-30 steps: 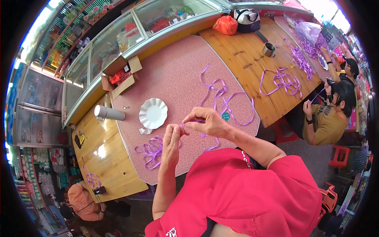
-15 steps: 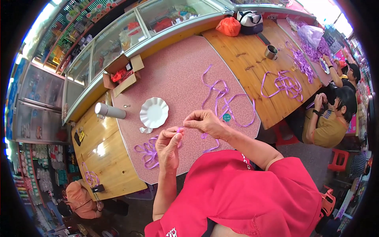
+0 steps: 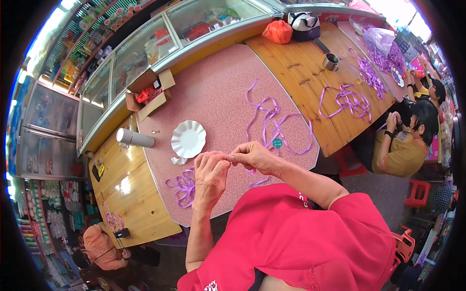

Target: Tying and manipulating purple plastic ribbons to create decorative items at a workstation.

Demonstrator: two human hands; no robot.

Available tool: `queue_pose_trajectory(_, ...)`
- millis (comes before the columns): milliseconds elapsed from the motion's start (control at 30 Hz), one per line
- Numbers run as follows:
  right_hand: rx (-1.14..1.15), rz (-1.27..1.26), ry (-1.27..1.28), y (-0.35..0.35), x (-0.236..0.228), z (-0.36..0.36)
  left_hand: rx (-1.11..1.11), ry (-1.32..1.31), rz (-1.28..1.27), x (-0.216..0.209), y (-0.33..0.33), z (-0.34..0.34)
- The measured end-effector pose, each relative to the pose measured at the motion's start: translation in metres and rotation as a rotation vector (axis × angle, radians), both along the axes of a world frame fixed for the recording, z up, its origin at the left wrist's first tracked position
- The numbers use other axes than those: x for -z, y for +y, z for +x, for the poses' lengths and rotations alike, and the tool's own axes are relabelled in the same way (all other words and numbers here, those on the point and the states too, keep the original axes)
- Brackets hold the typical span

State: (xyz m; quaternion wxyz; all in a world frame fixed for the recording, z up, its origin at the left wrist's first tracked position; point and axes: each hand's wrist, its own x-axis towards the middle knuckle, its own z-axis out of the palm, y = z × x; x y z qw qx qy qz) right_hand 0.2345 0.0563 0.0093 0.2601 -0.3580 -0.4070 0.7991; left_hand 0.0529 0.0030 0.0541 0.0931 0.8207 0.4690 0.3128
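My left hand [image 3: 212, 177] is closed, its back turned up, over the near part of the pink table. My right hand [image 3: 253, 157] pinches at its fingertips, which meet the left hand's fingers. The purple ribbon they work on is mostly covered by the fingers, and a bit of purple shows below the right hand. A looped bundle of purple ribbon [image 3: 180, 189] lies beside my left wrist. Beyond the right hand, a loose tangle of purple ribbon [image 3: 264, 121] spreads over the table, with a small green round tag [image 3: 277, 143] by it. A white scalloped plate [image 3: 188, 139] stands past the left hand.
A grey flask [image 3: 136, 137] lies at the left, near an open cardboard box [image 3: 151, 94]. On the right wooden table are a metal mug [image 3: 330, 62], more purple ribbon [image 3: 345, 102] and bags [image 3: 277, 32]. Other people [image 3: 403, 140] sit at both sides. Glass cases line the back.
My left hand has rolled over so its back faces up, hiding the purple bit earlier visible at its fingertips. The right hand has shifted slightly, still meeting it.
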Motion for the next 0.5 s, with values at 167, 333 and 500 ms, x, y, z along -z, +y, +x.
queue_pose_trajectory(167,0.032,0.115,-0.082,-0.004,-0.005,-0.003,-0.046,0.01,0.03,0.007,-0.005,0.001)
queue_pose_trajectory(333,0.029,0.161,-0.074,-0.006,-0.005,-0.002,-0.098,0.01,0.073,0.007,-0.005,-0.001)
queue_pose_trajectory(500,0.112,0.141,-0.033,-0.011,-0.004,-0.006,-0.187,-0.08,0.093,0.018,-0.01,0.0)
